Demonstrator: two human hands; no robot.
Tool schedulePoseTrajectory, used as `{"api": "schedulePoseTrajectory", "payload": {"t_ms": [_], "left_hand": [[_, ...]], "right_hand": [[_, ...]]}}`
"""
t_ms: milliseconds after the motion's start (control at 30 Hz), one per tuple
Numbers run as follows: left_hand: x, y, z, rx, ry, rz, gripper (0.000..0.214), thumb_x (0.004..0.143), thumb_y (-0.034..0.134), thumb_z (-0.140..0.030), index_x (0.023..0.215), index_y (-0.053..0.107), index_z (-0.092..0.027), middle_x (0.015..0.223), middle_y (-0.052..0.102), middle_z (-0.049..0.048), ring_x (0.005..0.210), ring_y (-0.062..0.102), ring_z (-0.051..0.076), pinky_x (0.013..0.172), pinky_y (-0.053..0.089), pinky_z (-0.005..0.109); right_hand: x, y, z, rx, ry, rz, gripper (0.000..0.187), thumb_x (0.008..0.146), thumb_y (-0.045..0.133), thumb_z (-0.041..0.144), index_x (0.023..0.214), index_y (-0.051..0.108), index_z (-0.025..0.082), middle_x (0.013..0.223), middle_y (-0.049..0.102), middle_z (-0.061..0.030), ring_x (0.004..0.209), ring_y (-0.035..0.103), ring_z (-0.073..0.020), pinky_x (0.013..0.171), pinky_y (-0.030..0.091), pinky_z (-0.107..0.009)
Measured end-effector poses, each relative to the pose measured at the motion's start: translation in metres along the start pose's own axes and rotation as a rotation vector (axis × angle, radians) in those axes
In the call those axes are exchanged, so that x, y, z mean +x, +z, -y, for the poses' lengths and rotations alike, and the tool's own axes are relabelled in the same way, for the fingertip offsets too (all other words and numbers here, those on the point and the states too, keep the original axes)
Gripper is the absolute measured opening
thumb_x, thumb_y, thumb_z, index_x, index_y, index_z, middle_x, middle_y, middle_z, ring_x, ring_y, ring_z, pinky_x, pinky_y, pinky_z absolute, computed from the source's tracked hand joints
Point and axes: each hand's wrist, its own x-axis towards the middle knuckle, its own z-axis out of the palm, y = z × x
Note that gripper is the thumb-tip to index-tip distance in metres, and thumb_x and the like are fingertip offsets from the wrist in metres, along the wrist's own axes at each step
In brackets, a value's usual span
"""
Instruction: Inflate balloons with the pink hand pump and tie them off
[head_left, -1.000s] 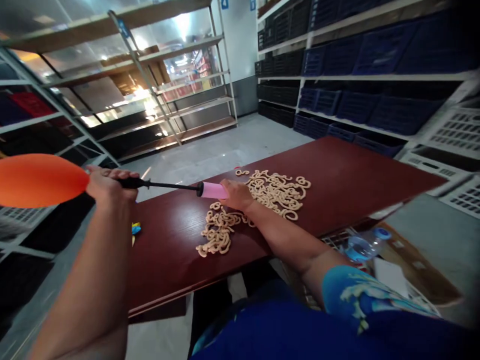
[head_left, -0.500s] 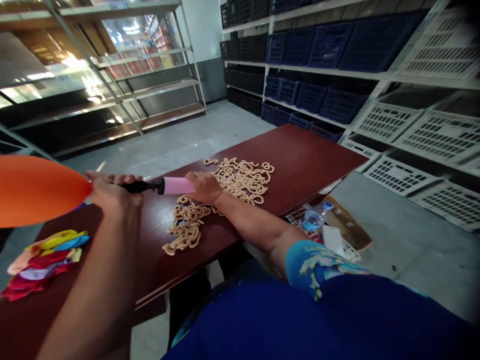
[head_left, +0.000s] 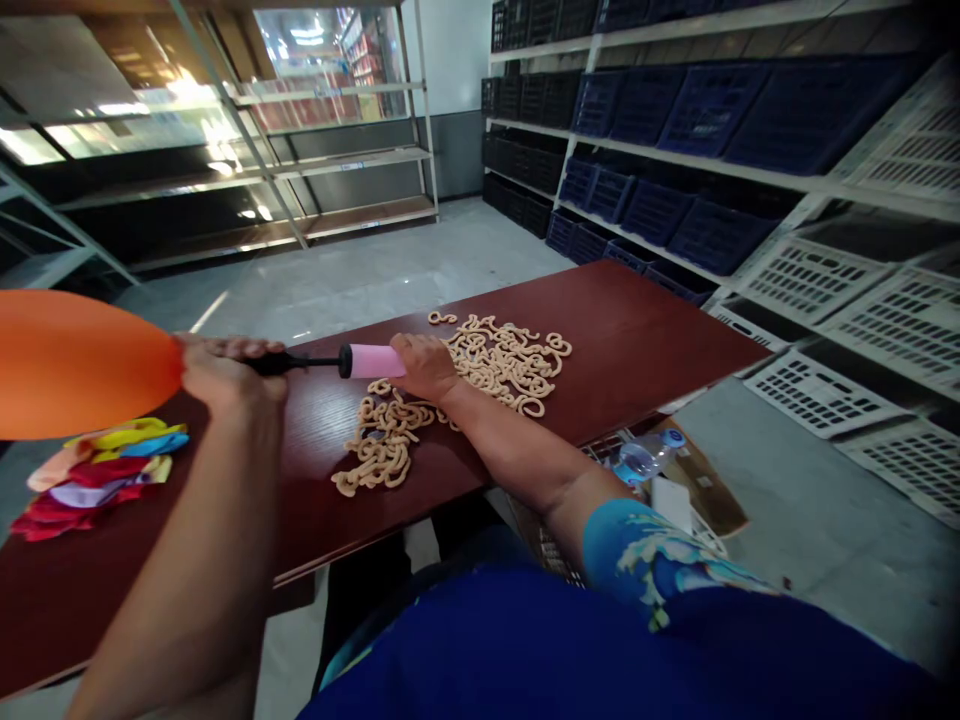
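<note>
An inflated orange balloon [head_left: 82, 365] fills the left edge, its neck gathered at my left hand [head_left: 232, 372]. That hand is closed round the neck and the black end of a hand balloon pump [head_left: 371, 361]. My right hand [head_left: 426, 366] grips the pump's pink barrel from the other side. A thin black rod shows between the black end and the barrel. Below and beside my right hand lie many curled beige long balloons [head_left: 506, 365], uninflated by their look, spread in two joined heaps.
A pile of flat coloured balloons [head_left: 105, 480] lies on the left of the dark red table [head_left: 630, 330]. Below its near right edge are a plastic bottle [head_left: 649, 455] and a cardboard box [head_left: 709, 485]. Shelves with blue crates [head_left: 712, 110] and white crates [head_left: 825, 390] stand on the right.
More of the pump's rod shows, as my right hand and the pink barrel have moved away from my left hand. The camera view has shifted slightly. Both hands keep their hold.
</note>
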Motion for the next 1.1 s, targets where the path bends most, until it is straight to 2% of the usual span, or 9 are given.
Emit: {"api": "schedulePoseTrajectory", "payload": {"t_ms": [100, 167, 367, 500, 633, 767, 867, 967, 1100], "left_hand": [[-0.020, 0.002, 0.025, 0.031, -0.023, 0.082, 0.040, 0.091, 0.026, -0.042, 0.059, 0.020, -0.019, 0.042, 0.022, -0.0071, 0.036, 0.031, 0.006, 0.046, 0.033, 0.024], [-0.020, 0.003, 0.023, 0.062, -0.050, 0.115, 0.040, 0.091, 0.025, -0.042, 0.059, 0.020, -0.019, 0.042, 0.022, -0.0069, 0.037, 0.033, 0.006, 0.048, 0.036, 0.024], [0.030, -0.003, -0.055, 0.067, 0.100, 0.089, 0.036, 0.089, 0.029, -0.034, 0.057, 0.023, -0.018, 0.042, 0.018, -0.0070, 0.034, 0.029, 0.007, 0.045, 0.040, 0.025], [0.052, -0.015, -0.085, -0.017, 0.110, 0.245, 0.033, 0.090, 0.024, -0.026, 0.059, 0.028, -0.018, 0.045, 0.026, -0.0071, 0.036, 0.033, 0.005, 0.045, 0.036, 0.020], [0.030, -0.016, -0.046, -0.009, 0.109, 0.047, 0.033, 0.086, 0.034, -0.030, 0.057, 0.023, -0.018, 0.043, 0.022, -0.0070, 0.035, 0.027, 0.006, 0.042, 0.032, 0.023], [-0.014, -0.004, 0.006, -0.043, -0.038, 0.065, 0.038, 0.088, 0.033, -0.038, 0.058, 0.019, -0.019, 0.042, 0.020, -0.0072, 0.035, 0.026, 0.007, 0.042, 0.031, 0.024], [-0.028, 0.002, 0.016, -0.039, -0.049, 0.132, 0.041, 0.087, 0.034, -0.043, 0.058, 0.018, -0.019, 0.042, 0.021, -0.0069, 0.037, 0.030, 0.008, 0.046, 0.035, 0.026], [-0.016, 0.002, -0.005, -0.012, -0.050, 0.129, 0.040, 0.088, 0.033, -0.043, 0.058, 0.020, -0.019, 0.042, 0.021, -0.0068, 0.037, 0.030, 0.009, 0.048, 0.036, 0.027], [0.017, -0.003, -0.062, 0.001, 0.070, 0.075, 0.038, 0.088, 0.035, -0.041, 0.060, 0.021, -0.019, 0.043, 0.018, -0.0071, 0.038, 0.027, 0.008, 0.048, 0.035, 0.025]], "right_hand": [[-0.003, -0.002, 0.002, 0.010, -0.012, -0.005, 0.040, 0.076, 0.054, 0.042, 0.102, 0.047, 0.013, 0.096, 0.057, -0.0115, 0.087, 0.048, -0.0237, 0.075, 0.030, -0.035], [-0.004, -0.003, 0.003, 0.019, -0.006, -0.009, 0.040, 0.075, 0.055, 0.042, 0.102, 0.047, 0.014, 0.095, 0.057, -0.0099, 0.087, 0.048, -0.0231, 0.075, 0.031, -0.035], [0.000, -0.003, 0.002, 0.046, 0.007, -0.021, 0.043, 0.073, 0.058, 0.039, 0.106, 0.045, 0.015, 0.100, 0.056, -0.0083, 0.091, 0.048, -0.0217, 0.079, 0.030, -0.034], [0.003, -0.001, 0.004, 0.042, 0.024, -0.028, 0.040, 0.072, 0.057, 0.037, 0.104, 0.046, 0.016, 0.096, 0.056, -0.0070, 0.087, 0.048, -0.0210, 0.076, 0.030, -0.034], [0.000, -0.002, 0.007, 0.006, 0.004, -0.026, 0.037, 0.072, 0.057, 0.038, 0.100, 0.048, 0.015, 0.092, 0.057, -0.0070, 0.083, 0.049, -0.0204, 0.073, 0.029, -0.033], [-0.004, -0.004, 0.009, -0.007, -0.056, -0.030, 0.039, 0.074, 0.055, 0.044, 0.099, 0.049, 0.014, 0.091, 0.058, -0.0084, 0.082, 0.049, -0.0205, 0.073, 0.029, -0.033], [-0.007, -0.006, 0.008, 0.000, -0.065, -0.049, 0.039, 0.075, 0.055, 0.044, 0.099, 0.049, 0.014, 0.090, 0.058, -0.0089, 0.082, 0.049, -0.0207, 0.073, 0.029, -0.033], [-0.006, -0.009, 0.007, 0.012, -0.042, -0.074, 0.039, 0.074, 0.056, 0.045, 0.100, 0.049, 0.016, 0.091, 0.058, -0.0082, 0.082, 0.049, -0.0210, 0.074, 0.030, -0.033], [-0.003, -0.011, 0.006, 0.029, -0.013, -0.081, 0.036, 0.073, 0.058, 0.041, 0.099, 0.049, 0.017, 0.091, 0.058, -0.0069, 0.084, 0.050, -0.0212, 0.075, 0.030, -0.033]]}}
